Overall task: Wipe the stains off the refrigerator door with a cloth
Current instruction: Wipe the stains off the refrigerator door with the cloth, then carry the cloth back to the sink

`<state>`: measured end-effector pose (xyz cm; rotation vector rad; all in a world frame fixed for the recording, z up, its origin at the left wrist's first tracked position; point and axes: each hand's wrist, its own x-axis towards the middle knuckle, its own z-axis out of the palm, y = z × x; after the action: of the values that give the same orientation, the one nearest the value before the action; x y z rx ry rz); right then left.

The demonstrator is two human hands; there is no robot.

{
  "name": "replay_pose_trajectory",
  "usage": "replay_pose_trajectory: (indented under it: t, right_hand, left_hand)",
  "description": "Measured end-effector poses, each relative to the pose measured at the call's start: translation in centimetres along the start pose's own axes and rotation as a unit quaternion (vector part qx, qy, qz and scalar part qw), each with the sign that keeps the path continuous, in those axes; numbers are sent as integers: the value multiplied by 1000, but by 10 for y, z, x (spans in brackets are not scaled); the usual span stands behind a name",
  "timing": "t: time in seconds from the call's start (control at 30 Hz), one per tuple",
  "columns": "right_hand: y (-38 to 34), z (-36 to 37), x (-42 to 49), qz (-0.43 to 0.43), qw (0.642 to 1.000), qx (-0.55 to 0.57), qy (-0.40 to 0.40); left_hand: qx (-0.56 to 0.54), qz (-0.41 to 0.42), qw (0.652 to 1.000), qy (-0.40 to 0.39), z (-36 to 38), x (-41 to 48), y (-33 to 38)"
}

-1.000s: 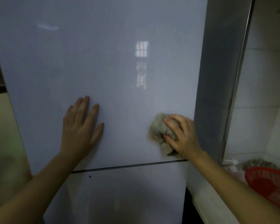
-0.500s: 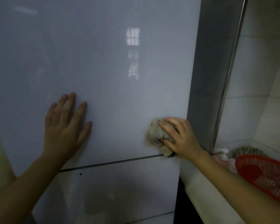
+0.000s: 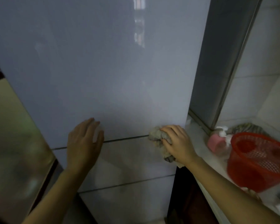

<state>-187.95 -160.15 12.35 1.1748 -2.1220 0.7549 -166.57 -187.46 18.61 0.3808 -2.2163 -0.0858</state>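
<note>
A glossy pale grey refrigerator door (image 3: 103, 70) fills the middle of the view, with a dark seam (image 3: 124, 139) below it and a lower panel underneath. My right hand (image 3: 178, 143) grips a crumpled grey-beige cloth (image 3: 157, 137) against the door's lower right corner, right on the seam. My left hand (image 3: 84, 143) lies with straight fingers over the seam to the left, and whether it touches the door I cannot tell. The view is blurred by motion.
A white counter (image 3: 199, 152) runs along the refrigerator's right side. On it stand a red plastic basket (image 3: 255, 160), a pink pump bottle (image 3: 217, 141) and a bundled rag (image 3: 247, 127). White tiled wall rises behind. Dark cabinet below the counter.
The view has tilted down and the door now looks higher. My right hand moved the cloth down onto the seam. My left hand slid lower along the door.
</note>
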Motion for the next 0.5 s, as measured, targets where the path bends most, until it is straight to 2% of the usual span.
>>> replay_pose_trajectory:
  t: [0.07,0.2,0.37,0.5]
  right_hand:
    - [-26,-16,-21,81,994,56,-52]
    - [-81,-48,-83,238,953,140,-129]
    - [-129,-76,-181,401,883,183,-160]
    - [-149,-87,-265,506,827,163,-182]
  left_hand:
    - [-38,-64,994,-83,-14,-35,8]
    - [-88,-146,957,-233,-34,-113,18]
    - [-117,-232,883,-392,-39,-201,22]
    - [-138,-272,821,-482,-33,-250,24]
